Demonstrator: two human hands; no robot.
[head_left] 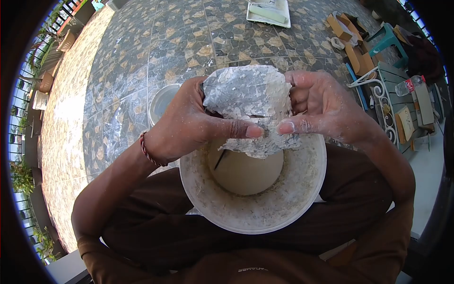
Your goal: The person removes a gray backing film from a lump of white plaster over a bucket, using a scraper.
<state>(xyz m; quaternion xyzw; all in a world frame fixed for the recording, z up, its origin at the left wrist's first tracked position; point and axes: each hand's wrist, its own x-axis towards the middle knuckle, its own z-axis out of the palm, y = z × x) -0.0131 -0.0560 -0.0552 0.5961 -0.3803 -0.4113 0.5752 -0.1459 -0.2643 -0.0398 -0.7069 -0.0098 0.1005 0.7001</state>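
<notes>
Both hands hold a flaky grey-white sheet (248,92), crusted with peeling white bits and split by a crack near its middle. My left hand (196,116) grips its left side, thumb lying across the front. On the right side my right hand (319,104) pinches it, the thumb pressed on the lower part and the fingers curled behind. Below the sheet, a wide white bucket (250,213) stands between my legs. In its bottom lies pale, cloudy liquid (250,173), with a thin dark stick (220,159) showing at the left.
Behind my left hand stands a round container (163,99) on the patterned tile floor (175,38). A white tray (268,21) holds a pale roller-like piece. To the right are cardboard boxes (358,59), a green stool (390,42) and a bench with a plastic bottle (409,86).
</notes>
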